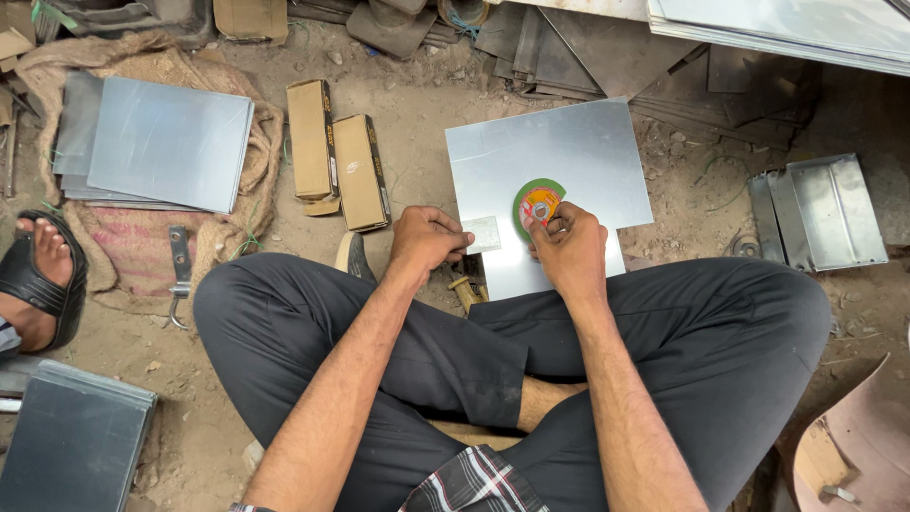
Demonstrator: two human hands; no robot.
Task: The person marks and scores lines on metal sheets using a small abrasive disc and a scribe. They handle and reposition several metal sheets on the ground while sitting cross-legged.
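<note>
I sit cross-legged on a dirt floor with a square grey metal sheet [559,152] lying in front of my knees. A round green disc with an orange and yellow centre [537,202] rests flat on the sheet. My right hand [567,248] presses its fingertips on the disc. My left hand [428,238] pinches a small rectangular metal piece [482,234] at the sheet's left edge. A wooden-handled tool [465,292] lies partly hidden under my hands, near my shins.
Two long cardboard boxes [337,161] lie left of the sheet. A stack of metal sheets [161,142] rests on burlap at far left, beside another person's sandalled foot [38,275]. Folded metal trays [820,210] sit at right. More sheets and scrap [607,38] lie along the top.
</note>
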